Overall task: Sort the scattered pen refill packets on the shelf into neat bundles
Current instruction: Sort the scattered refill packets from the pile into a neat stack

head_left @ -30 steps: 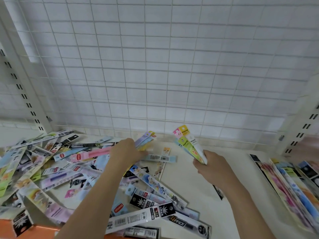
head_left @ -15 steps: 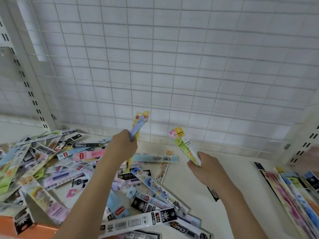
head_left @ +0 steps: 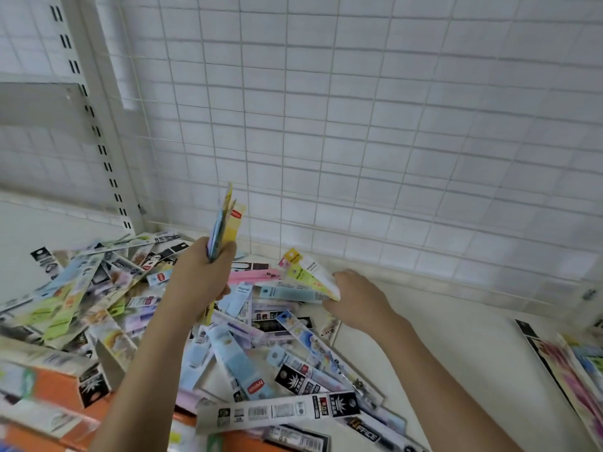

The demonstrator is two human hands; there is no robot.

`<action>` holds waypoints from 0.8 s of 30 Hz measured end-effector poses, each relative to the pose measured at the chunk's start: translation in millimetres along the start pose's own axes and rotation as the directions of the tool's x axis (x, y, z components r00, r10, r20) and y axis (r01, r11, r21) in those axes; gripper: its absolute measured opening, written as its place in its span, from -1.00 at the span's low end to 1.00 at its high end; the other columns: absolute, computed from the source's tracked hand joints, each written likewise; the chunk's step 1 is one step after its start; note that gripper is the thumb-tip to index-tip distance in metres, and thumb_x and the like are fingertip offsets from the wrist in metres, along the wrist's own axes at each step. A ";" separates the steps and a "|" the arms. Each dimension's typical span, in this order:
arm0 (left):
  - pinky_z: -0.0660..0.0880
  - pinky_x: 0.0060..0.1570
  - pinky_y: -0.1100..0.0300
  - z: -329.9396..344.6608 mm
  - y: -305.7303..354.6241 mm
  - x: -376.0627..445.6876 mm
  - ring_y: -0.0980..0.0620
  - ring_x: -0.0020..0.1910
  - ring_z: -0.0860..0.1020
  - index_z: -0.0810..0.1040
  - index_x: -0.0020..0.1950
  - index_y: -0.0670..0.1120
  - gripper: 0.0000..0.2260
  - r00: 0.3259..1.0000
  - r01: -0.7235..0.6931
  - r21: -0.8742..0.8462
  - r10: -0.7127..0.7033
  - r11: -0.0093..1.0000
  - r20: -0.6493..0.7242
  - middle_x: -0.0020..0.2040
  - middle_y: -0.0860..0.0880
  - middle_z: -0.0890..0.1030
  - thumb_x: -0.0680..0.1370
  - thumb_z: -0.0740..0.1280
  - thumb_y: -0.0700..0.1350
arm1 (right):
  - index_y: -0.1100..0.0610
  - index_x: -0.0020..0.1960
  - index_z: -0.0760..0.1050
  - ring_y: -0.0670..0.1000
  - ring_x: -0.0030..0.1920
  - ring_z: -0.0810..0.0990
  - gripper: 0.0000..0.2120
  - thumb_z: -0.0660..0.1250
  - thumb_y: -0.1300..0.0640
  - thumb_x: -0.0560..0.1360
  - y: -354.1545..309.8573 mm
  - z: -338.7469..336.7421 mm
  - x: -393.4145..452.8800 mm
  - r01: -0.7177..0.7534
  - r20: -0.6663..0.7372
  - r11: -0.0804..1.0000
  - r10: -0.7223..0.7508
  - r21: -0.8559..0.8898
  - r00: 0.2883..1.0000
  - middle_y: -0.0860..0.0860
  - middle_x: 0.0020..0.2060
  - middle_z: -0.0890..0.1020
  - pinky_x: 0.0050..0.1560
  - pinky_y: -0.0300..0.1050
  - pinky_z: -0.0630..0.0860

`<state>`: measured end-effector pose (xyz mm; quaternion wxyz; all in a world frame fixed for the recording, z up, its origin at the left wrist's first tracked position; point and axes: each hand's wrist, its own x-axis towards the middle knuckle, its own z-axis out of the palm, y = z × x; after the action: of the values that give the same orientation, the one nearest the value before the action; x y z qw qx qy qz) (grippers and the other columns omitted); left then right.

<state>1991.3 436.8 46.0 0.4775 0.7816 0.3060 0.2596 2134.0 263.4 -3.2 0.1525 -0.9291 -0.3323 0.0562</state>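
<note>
A loose heap of pen refill packets (head_left: 107,301) covers the left and middle of the cream shelf (head_left: 440,334). My left hand (head_left: 200,275) is closed around a small upright bundle of yellow and blue packets (head_left: 225,223), raised above the heap. My right hand (head_left: 359,296) grips the lower end of a few yellow-and-white packets (head_left: 306,272) that point up and left, low over the shelf. A long white packet with black labels (head_left: 277,411) lies across the front of the heap.
A white wire grid (head_left: 359,125) backs the shelf. A slotted upright (head_left: 94,125) stands at the left. Orange boxes (head_left: 55,389) sit at the front left. A sorted row of colourful packets (head_left: 567,363) lies at the right edge.
My left hand has lifted its bundle from lying near the heap to standing upright and higher. My right hand, with its packets, has dropped lower toward the shelf. The camera has shifted rightward.
</note>
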 end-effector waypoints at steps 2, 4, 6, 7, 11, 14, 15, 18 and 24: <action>0.33 -0.49 0.25 1.1 -1.2 -2.9 0.00 -0.48 0.39 0.33 -0.28 -0.11 -0.74 1.000 -0.004 0.031 0.004 1.000 0.014 -0.35 -0.13 0.38 0.59 0.19 -0.06 | 0.11 0.18 0.40 0.10 0.04 0.52 -0.70 0.28 0.06 0.48 -4.7 4.8 4.0 0.015 0.022 0.997 -0.013 -0.074 1.000 0.05 0.08 0.49 -0.15 -0.10 0.39; 0.31 -0.49 0.26 2.2 -3.1 -5.0 0.00 -0.46 0.37 0.34 -0.28 -0.11 -0.75 1.000 0.003 0.062 -0.004 0.998 0.027 -0.34 -0.13 0.39 0.58 0.20 -0.08 | 0.11 0.20 0.39 0.12 0.06 0.54 -0.69 0.27 0.07 0.49 -8.9 7.8 3.5 0.022 0.029 0.991 -0.018 -0.132 0.999 0.05 0.09 0.51 -0.15 -0.09 0.39; 0.32 -0.47 0.24 2.8 -4.5 -7.0 -0.01 -0.45 0.37 0.38 -0.25 -0.14 -0.79 0.999 0.007 0.070 -0.010 0.998 0.036 -0.32 -0.14 0.41 0.57 0.20 -0.12 | 0.11 0.21 0.39 0.12 0.05 0.55 -0.70 0.26 0.08 0.50 -9.9 7.3 1.5 0.028 0.000 0.982 -0.029 -0.186 1.000 0.06 0.09 0.53 -0.16 -0.10 0.37; 0.33 -0.46 0.24 2.9 -5.2 -7.8 -0.01 -0.45 0.37 0.39 -0.24 -0.16 -0.80 0.999 0.008 0.067 -0.011 0.998 0.040 -0.31 -0.15 0.41 0.57 0.20 -0.13 | 0.11 0.22 0.39 0.12 0.05 0.55 -0.69 0.26 0.09 0.50 -9.2 6.1 0.5 0.026 -0.019 0.978 -0.031 -0.205 0.999 0.06 0.09 0.53 -0.17 -0.11 0.37; 0.33 -0.44 0.22 0.0 -5.0 -13.2 -0.01 -0.46 0.36 0.43 -0.17 -0.23 -0.81 0.999 0.003 0.051 -0.005 0.999 0.045 -0.33 -0.13 0.45 0.56 0.21 -0.13 | 0.14 0.19 0.44 0.13 0.05 0.56 -0.71 0.26 0.09 0.50 -2.2 -9.3 -10.8 -0.040 -0.040 0.980 0.033 -0.195 0.999 0.09 0.07 0.55 -0.16 -0.14 0.36; 0.30 -0.43 0.21 -7.6 -5.9 -20.5 0.00 -0.46 0.34 0.43 -0.18 -0.25 -0.79 1.000 -0.013 0.053 0.014 0.998 -0.014 -0.37 -0.10 0.47 0.56 0.21 -0.13 | 0.10 0.10 0.49 0.14 0.05 0.55 -0.78 0.25 0.04 0.50 7.1 -27.7 -27.2 -0.106 -0.085 0.988 0.097 -0.114 0.992 0.07 0.00 0.56 -0.15 -0.15 0.36; 0.30 -0.42 0.20 -10.0 -7.0 -22.9 -0.01 -0.45 0.34 0.45 -0.16 -0.26 -0.79 0.999 -0.017 0.068 0.019 0.998 -0.025 -0.36 -0.09 0.49 0.56 0.21 -0.14 | 0.09 0.03 0.49 0.14 0.02 0.55 -0.82 0.24 0.03 0.50 10.3 -32.9 -33.4 -0.119 -0.099 0.989 0.110 -0.084 0.989 0.06 -0.06 0.55 -0.17 -0.15 0.36; 0.34 -0.40 0.20 -11.7 -10.9 -30.9 -0.03 -0.42 0.37 0.48 -0.08 -0.28 -0.82 0.999 -0.030 0.102 0.028 0.994 0.016 -0.26 -0.19 0.58 0.56 0.22 -0.16 | 0.15 -0.08 0.47 0.12 -0.13 0.55 -0.83 0.22 0.05 0.48 17.2 -40.4 -50.8 -0.141 -0.088 0.990 0.139 -0.015 0.986 0.04 -0.19 0.54 -0.25 -0.12 0.37; 0.19 -0.42 0.19 2.1 -11.0 -49.5 0.00 -0.46 0.23 0.30 -0.32 -0.15 -0.77 0.990 -0.063 0.217 0.033 0.974 0.140 -0.45 -0.06 0.31 0.53 0.20 -0.22 | 0.18 -0.05 0.35 0.15 -0.19 0.55 -0.84 0.19 0.07 0.52 12.3 -30.6 -70.3 -0.096 -0.014 0.978 0.100 0.185 0.995 0.08 -0.20 0.52 -0.31 -0.11 0.40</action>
<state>1956.6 403.5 29.6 0.4009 0.8528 0.2808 0.1820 2093.4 202.2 22.1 0.2387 -0.9268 -0.2777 0.0834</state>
